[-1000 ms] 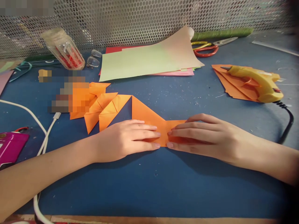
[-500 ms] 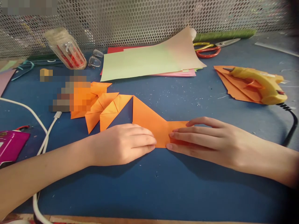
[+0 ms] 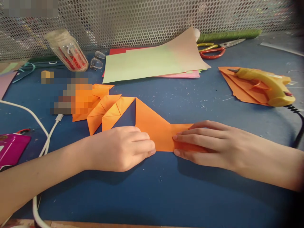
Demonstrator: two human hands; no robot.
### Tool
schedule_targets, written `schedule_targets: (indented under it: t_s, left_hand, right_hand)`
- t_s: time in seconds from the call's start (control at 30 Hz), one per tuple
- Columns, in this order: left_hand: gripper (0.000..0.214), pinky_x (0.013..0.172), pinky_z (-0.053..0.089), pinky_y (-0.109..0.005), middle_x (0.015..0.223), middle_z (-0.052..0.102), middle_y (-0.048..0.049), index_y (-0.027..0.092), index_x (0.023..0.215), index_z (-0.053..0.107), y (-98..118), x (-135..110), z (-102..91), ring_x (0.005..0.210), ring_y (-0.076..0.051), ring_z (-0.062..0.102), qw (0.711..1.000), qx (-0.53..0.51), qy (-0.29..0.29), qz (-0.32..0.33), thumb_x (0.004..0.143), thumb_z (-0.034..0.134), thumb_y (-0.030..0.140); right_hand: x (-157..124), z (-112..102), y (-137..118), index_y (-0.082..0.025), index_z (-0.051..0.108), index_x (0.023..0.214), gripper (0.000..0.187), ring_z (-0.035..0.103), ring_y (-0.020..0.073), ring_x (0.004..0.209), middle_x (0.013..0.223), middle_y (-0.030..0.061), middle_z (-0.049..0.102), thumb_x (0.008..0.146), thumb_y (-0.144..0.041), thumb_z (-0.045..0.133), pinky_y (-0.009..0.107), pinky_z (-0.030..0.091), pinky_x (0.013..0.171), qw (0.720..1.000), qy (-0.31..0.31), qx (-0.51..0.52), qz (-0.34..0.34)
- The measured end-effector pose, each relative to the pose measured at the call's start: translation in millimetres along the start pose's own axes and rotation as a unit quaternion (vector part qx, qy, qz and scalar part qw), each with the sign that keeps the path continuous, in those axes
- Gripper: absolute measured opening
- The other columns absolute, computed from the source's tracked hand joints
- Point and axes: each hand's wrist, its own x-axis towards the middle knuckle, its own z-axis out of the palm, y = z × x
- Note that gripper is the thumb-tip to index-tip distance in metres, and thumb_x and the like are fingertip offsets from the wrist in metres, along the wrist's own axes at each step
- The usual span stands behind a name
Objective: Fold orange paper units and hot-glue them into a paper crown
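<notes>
- Blue, felt-like tabletop (image 3: pixel 152 190), flecked with pale specks, runs back to a perforated grey metal mesh wall (image 3: pixel 142 19).
- Near the middle lies my thin orange folded paper sheet (image 3: pixel 158 131). Its long axis goes left to right, and a triangular flap points its sharp tip away from me on the left side.
- The paper is matte and smooth, with crisp straight creases.
- My left hand (image 3: pixel 121 147) is curled, knuckles up, fingertips on the sheet's near left edge. I cannot tell whether it pinches it.
- My right hand (image 3: pixel 209 142) lies flat on the sheet's right end, fingers straight and together.
- Just left of the sheet, a row of folded orange paper wedges (image 3: pixel 104 109) overlaps.
- Far right, a yellow plastic glue gun (image 3: pixel 263 84) rests on another folded orange piece (image 3: pixel 234 84).
</notes>
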Motion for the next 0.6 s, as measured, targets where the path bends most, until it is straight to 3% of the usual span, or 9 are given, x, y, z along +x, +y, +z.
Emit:
schedule_targets:
  t_s: [0.17, 0.4, 0.6]
  left_hand:
    - [0.046, 0.079, 0.051, -0.029, 0.085, 0.075, -0.0004, 0.020, 0.092, 0.076, -4.3, -4.4, -16.0, 0.077, -0.017, 0.066, 0.998, 0.012, -0.060, 0.013, 0.115, 0.037, 0.013]
    - [0.034, 0.073, 0.047, -0.029, 0.082, 0.070, -0.0006, 0.021, 0.083, 0.073, -3.3, -10.9, -28.7, 0.074, -0.018, 0.063, 0.992, 0.004, -0.116, -0.042, 0.108, 0.052, 0.011]
    - [0.034, 0.079, 0.053, -0.033, 0.088, 0.074, -0.0022, 0.025, 0.085, 0.075, -6.2, -15.2, -36.0, 0.080, -0.021, 0.068, 0.993, -0.018, -0.107, -0.038, 0.095, 0.055, 0.000]
  right_hand:
    - [-3.2, -12.0, 14.0, -0.026, 0.067, 0.114, 0.052, 0.073, 0.0187, 0.120, 0.132, 0.0057, 0.075, 0.091, 0.007, 0.035, 0.034, 0.064, 0.093, 0.996, -0.032, 0.085, 0.003]
    - [-2.3, -17.7, 24.0, -0.026, 0.063, 0.077, 0.050, 0.068, 0.0154, 0.130, 0.137, 0.0026, 0.074, 0.083, 0.015, 0.034, 0.027, 0.066, 0.094, 0.996, 0.001, 0.086, -0.021]
    - [-1.6, -18.2, 26.6, -0.026, 0.065, 0.080, 0.050, 0.069, 0.0153, 0.130, 0.136, 0.0032, 0.075, 0.082, 0.013, 0.035, 0.026, 0.060, 0.107, 0.997, -0.003, 0.053, -0.054]
